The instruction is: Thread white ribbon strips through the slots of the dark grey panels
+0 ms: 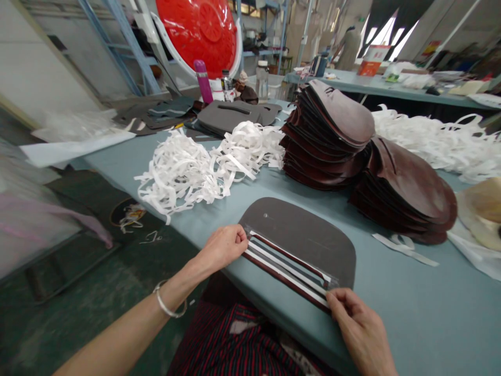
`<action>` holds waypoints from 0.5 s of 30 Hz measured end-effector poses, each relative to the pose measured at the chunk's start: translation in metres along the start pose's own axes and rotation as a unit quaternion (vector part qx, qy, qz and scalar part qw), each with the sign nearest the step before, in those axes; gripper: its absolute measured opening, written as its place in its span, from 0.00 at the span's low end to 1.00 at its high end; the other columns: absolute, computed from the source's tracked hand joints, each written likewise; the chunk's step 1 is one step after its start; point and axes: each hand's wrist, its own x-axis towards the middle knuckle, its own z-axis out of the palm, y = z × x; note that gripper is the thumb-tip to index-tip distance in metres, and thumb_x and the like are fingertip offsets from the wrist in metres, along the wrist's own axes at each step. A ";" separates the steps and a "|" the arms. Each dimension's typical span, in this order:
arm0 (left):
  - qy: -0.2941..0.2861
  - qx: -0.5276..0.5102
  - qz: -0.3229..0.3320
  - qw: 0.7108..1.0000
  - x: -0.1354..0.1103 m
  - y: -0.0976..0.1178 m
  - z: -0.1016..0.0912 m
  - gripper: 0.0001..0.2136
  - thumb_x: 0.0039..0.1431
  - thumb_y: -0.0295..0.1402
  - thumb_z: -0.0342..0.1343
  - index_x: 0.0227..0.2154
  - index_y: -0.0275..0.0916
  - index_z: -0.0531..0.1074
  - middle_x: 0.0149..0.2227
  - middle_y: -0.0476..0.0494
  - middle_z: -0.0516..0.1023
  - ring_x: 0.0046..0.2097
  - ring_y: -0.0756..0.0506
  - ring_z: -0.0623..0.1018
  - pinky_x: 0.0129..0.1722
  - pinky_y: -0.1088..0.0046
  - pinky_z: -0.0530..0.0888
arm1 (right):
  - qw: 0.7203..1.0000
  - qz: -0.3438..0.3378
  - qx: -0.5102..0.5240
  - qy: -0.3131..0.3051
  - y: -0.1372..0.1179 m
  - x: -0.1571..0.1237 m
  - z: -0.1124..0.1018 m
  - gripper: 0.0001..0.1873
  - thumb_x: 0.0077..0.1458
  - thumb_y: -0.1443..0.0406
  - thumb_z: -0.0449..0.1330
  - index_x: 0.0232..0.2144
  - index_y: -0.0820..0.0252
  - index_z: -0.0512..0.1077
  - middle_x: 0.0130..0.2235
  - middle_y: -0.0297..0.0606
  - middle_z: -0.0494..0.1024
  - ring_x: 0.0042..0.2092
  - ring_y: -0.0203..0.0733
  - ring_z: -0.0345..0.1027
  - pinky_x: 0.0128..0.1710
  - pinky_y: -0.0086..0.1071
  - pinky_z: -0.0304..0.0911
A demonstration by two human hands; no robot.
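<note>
A dark grey panel (301, 230) with rounded corners lies flat near the front edge of the table. Along its near side runs a long slot framed in dark brown leather and white tape (285, 272). My left hand (227, 245) is closed, finger and thumb pinching the left end of the brown leather strip (279, 280) with the white tape. At the strip's opposite end, my right hand (358, 316) pinches the right corner between thumb and curled fingers. The fingertips partly cover both ends, so the exact layers gripped are hidden.
Heaps of white tape strips (183, 172) lie behind the panel on the blue-green table (418, 308). Two stacks of brown leather pieces (329, 136) stand to the right. One loose white strip (407, 250) lies before them. Further back are grey panels (230, 117) and a purple bottle (202, 81).
</note>
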 end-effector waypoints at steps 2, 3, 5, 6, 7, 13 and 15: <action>0.038 0.001 0.032 0.999 -0.004 0.001 0.004 0.04 0.52 0.30 0.52 0.32 0.39 0.68 0.27 0.51 0.73 0.30 0.50 0.71 0.30 0.75 0.64 | 1.000 0.005 0.016 -0.004 -0.001 0.001 -0.001 0.22 0.52 0.46 0.51 0.26 0.56 0.69 0.22 0.29 0.66 0.26 0.36 0.61 0.26 0.25 0.55; 0.060 0.006 0.059 0.996 -0.006 0.002 0.006 0.04 0.53 0.29 0.51 0.32 0.39 0.68 0.29 0.50 0.73 0.31 0.49 0.72 0.32 0.74 0.65 | 1.000 0.006 0.026 -0.006 -0.001 0.002 -0.001 0.21 0.53 0.47 0.51 0.26 0.57 0.69 0.22 0.29 0.66 0.26 0.36 0.61 0.26 0.25 0.55; 0.100 0.034 0.122 0.987 -0.013 0.003 0.010 0.04 0.56 0.27 0.49 0.32 0.39 0.67 0.31 0.48 0.73 0.35 0.48 0.72 0.36 0.72 0.67 | 0.999 0.008 0.043 -0.006 -0.003 0.002 -0.001 0.20 0.53 0.48 0.52 0.25 0.57 0.69 0.22 0.29 0.66 0.26 0.36 0.60 0.27 0.26 0.54; 0.115 0.059 0.149 0.980 -0.017 0.004 0.012 0.05 0.57 0.26 0.48 0.32 0.39 0.68 0.32 0.47 0.73 0.36 0.47 0.72 0.38 0.70 0.67 | 0.999 0.012 0.048 -0.003 -0.003 0.003 -0.001 0.19 0.53 0.49 0.52 0.24 0.57 0.69 0.22 0.29 0.66 0.26 0.35 0.59 0.26 0.26 0.53; 0.128 0.086 0.173 0.973 -0.021 0.004 0.014 0.06 0.58 0.25 0.47 0.33 0.39 0.69 0.33 0.46 0.74 0.38 0.45 0.72 0.39 0.69 0.67 | 0.999 0.018 0.050 0.003 -0.004 0.002 0.000 0.19 0.53 0.50 0.52 0.24 0.57 0.68 0.21 0.29 0.66 0.26 0.35 0.59 0.26 0.26 0.53; 0.122 0.224 0.244 0.936 -0.047 0.003 0.022 0.14 0.63 0.31 0.47 0.50 0.42 0.69 0.48 0.40 0.74 0.50 0.39 0.71 0.44 0.62 0.67 | 0.998 0.052 0.012 0.042 -0.007 0.001 0.004 0.13 0.52 0.55 0.54 0.22 0.56 0.67 0.19 0.27 0.65 0.23 0.34 0.58 0.25 0.27 0.50; 0.118 0.259 0.253 0.925 -0.053 0.002 0.026 0.19 0.62 0.36 0.49 0.56 0.46 0.65 0.52 0.39 0.72 0.53 0.37 0.69 0.43 0.60 0.67 | 0.997 0.056 -0.001 0.048 -0.007 0.001 0.004 0.12 0.52 0.57 0.54 0.22 0.56 0.66 0.19 0.27 0.65 0.23 0.34 0.59 0.24 0.26 0.49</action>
